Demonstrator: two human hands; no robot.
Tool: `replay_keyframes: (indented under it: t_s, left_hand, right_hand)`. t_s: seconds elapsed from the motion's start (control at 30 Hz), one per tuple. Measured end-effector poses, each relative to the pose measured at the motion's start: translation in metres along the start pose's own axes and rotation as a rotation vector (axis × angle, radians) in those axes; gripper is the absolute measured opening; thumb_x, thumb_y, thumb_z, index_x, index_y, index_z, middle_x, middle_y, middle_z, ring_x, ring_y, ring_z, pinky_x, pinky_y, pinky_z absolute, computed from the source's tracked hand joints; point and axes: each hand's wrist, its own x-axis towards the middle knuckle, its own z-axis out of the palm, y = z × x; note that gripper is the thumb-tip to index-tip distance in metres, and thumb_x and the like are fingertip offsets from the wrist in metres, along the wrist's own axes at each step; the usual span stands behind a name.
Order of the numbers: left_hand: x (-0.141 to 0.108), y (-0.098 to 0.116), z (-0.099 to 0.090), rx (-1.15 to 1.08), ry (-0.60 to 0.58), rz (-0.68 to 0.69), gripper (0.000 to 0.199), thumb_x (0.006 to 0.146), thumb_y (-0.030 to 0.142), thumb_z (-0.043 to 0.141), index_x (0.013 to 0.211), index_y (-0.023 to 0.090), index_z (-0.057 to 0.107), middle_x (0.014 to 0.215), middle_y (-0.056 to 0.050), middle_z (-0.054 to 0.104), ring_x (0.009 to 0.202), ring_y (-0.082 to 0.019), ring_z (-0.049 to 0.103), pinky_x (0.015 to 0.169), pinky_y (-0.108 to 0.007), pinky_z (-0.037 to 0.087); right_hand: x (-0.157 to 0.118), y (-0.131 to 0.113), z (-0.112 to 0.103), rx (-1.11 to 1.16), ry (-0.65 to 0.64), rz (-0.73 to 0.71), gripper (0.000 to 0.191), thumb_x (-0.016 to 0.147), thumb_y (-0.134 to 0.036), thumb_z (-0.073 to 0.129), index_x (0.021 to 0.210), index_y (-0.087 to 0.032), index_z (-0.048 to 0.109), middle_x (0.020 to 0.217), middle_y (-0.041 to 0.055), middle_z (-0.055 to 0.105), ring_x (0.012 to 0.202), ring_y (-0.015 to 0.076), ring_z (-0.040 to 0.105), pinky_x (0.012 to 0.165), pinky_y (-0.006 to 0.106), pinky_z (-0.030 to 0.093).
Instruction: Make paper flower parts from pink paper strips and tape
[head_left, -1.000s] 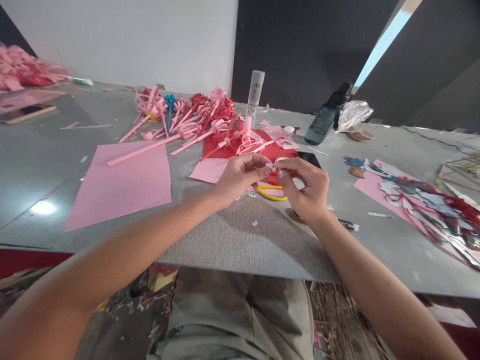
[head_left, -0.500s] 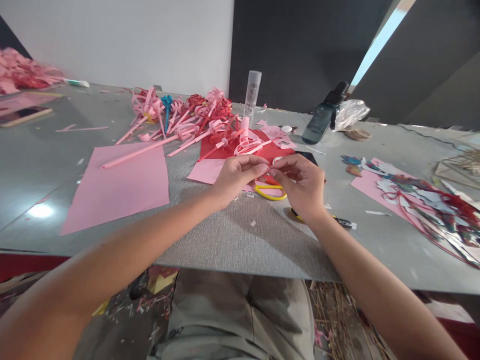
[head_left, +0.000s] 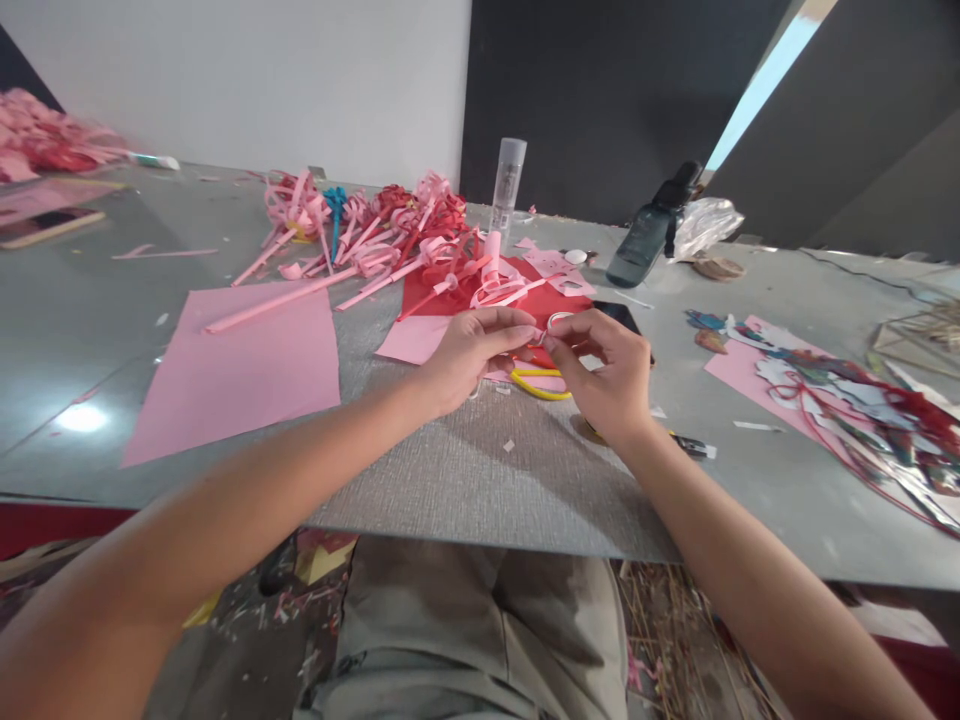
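My left hand (head_left: 480, 352) and my right hand (head_left: 606, 368) meet over the table, their fingertips almost touching. Each is closed in a pinch at a tiny pale pinkish bit (head_left: 538, 338) between them, too small to name. Below the fingers lie yellow-handled scissors (head_left: 541, 392), partly covered by my right hand. A sheet of red paper (head_left: 559, 302) and a pink paper piece (head_left: 411, 340) lie just behind my hands. A cutter knife (head_left: 690, 445) sticks out from under my right wrist.
Curled pink and red paper flowers on stems (head_left: 375, 240) are heaped at the back. A pink sheet (head_left: 247, 375) lies left. A clear tube (head_left: 508, 185) and a dark bottle (head_left: 646, 235) stand behind. Cut-outs and red cord (head_left: 847, 400) lie right; the table edge (head_left: 480, 545) is near me.
My hands stay together in nearly the same spot. The fingertips have drawn slightly apart, and a little more of the pale bit shows between them. The view has shifted slightly.
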Motion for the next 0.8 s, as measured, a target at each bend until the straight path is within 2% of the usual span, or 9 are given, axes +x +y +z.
replay_keyframes:
  t_s: [0.23, 0.4, 0.63, 0.7, 0.8]
  left_hand:
    - [-0.0015, 0.0006, 0.0018, 0.043, 0.013, 0.017, 0.018, 0.08, 0.03, 0.083, 0.09, 0.017, 0.075, 0.081, -0.001, 0.069, 0.072, -0.01, 0.067, 0.063, -0.02, 0.051]
    - [-0.0021, 0.0007, 0.0027, 0.065, 0.019, 0.028, 0.02, 0.08, 0.032, 0.084, 0.089, 0.017, 0.075, 0.081, -0.001, 0.069, 0.07, -0.01, 0.065, 0.06, -0.019, 0.049]
    - [-0.0022, 0.0024, 0.0017, 0.12, 0.016, 0.058, 0.022, 0.079, 0.033, 0.085, 0.09, 0.017, 0.076, 0.081, -0.002, 0.07, 0.075, -0.011, 0.066, 0.064, -0.02, 0.05]
    - [-0.0019, 0.0022, 0.0009, 0.135, 0.019, 0.064, 0.022, 0.079, 0.034, 0.085, 0.089, 0.016, 0.077, 0.079, -0.002, 0.07, 0.074, -0.011, 0.065, 0.064, -0.021, 0.05]
    - [-0.0016, 0.001, 0.0, 0.146, 0.021, 0.064, 0.023, 0.08, 0.037, 0.085, 0.088, 0.016, 0.077, 0.078, -0.002, 0.07, 0.072, -0.011, 0.065, 0.065, -0.022, 0.051]
  right_hand:
    - [0.0002, -0.0004, -0.0022, -0.032, -0.019, -0.087, 0.003, 0.091, -0.021, 0.069, 0.089, -0.022, 0.071, 0.084, 0.0001, 0.071, 0.072, 0.0131, 0.065, 0.064, 0.029, 0.056]
    - [0.0002, -0.0038, -0.0024, -0.037, -0.025, -0.079, 0.006, 0.09, -0.019, 0.068, 0.088, -0.023, 0.071, 0.082, 0.0, 0.07, 0.071, 0.0136, 0.064, 0.064, 0.03, 0.056]
    - [0.002, -0.0047, -0.0013, 0.089, -0.029, 0.072, 0.004, 0.084, -0.02, 0.072, 0.081, -0.022, 0.071, 0.079, -0.0008, 0.07, 0.069, 0.013, 0.063, 0.063, 0.03, 0.054]
    - [0.0026, -0.0032, -0.0015, 0.136, -0.039, 0.129, 0.004, 0.082, -0.022, 0.075, 0.085, -0.022, 0.072, 0.081, -0.0007, 0.071, 0.069, 0.0128, 0.064, 0.063, 0.029, 0.054]
    - [0.0031, 0.0002, -0.0017, 0.186, -0.073, 0.19, 0.015, 0.08, -0.026, 0.079, 0.094, -0.022, 0.075, 0.087, 0.0004, 0.073, 0.071, 0.0133, 0.066, 0.064, 0.03, 0.054]
